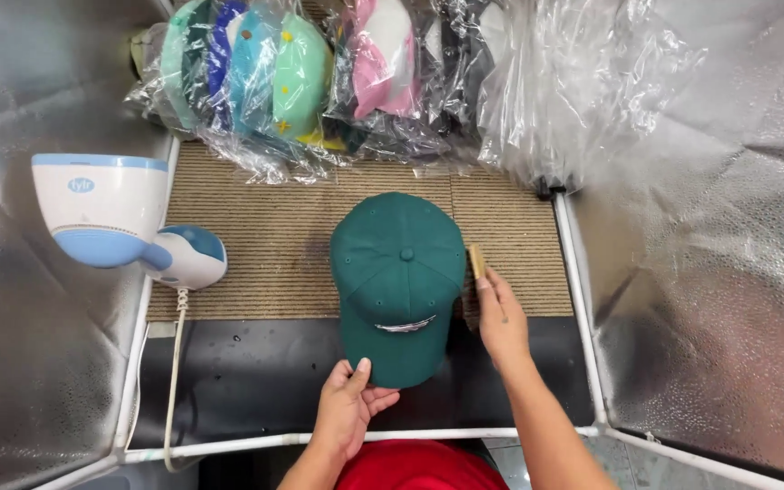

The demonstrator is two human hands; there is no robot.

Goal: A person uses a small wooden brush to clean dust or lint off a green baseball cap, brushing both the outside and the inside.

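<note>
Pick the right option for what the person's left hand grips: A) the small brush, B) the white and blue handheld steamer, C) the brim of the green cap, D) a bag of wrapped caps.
C: the left hand pinches the front edge of the brim of the green cap, while the right hand holds a small brush beside the cap.

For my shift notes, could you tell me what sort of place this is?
Probably a cap finishing or packing station: a green baseball cap lies on a ribbed mat, bagged caps are stacked behind, a white and blue handheld steamer sits at the left, and foil-like sheeting lines the sides.
</note>
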